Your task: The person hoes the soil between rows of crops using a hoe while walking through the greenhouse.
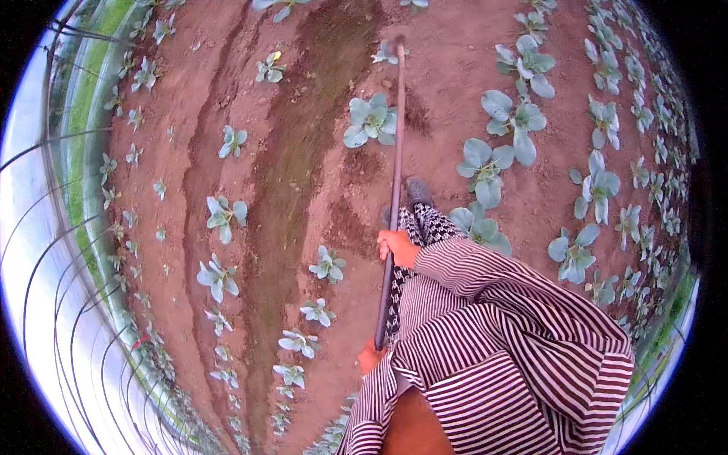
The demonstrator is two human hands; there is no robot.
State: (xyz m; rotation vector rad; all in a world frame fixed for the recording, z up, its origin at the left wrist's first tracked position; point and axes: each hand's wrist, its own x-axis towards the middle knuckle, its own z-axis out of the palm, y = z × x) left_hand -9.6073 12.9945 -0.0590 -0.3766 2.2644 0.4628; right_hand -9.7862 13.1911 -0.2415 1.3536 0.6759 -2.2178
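A long-handled hoe (398, 136) reaches from near my body out over the soil, its head small and blurred at the far end. My right hand (400, 249) is closed around the middle-lower part of the handle. Close to the handle's near end, my left hand (369, 358) is wrapped on it, its fingers partly hidden. Beside the handle grows a broad-leaved seedling (370, 120), like a cabbage plant. The hoe head lies by a smaller seedling (384, 54), partly covered by the tool.
Rows of similar plants (485, 168) run along the right, nearest my legs. More rows (221, 216) stand to the left, past a greenish furrow (280, 197). My shoe (418, 192) is on the soil. Curved hoops (57, 303) line the far left edge.
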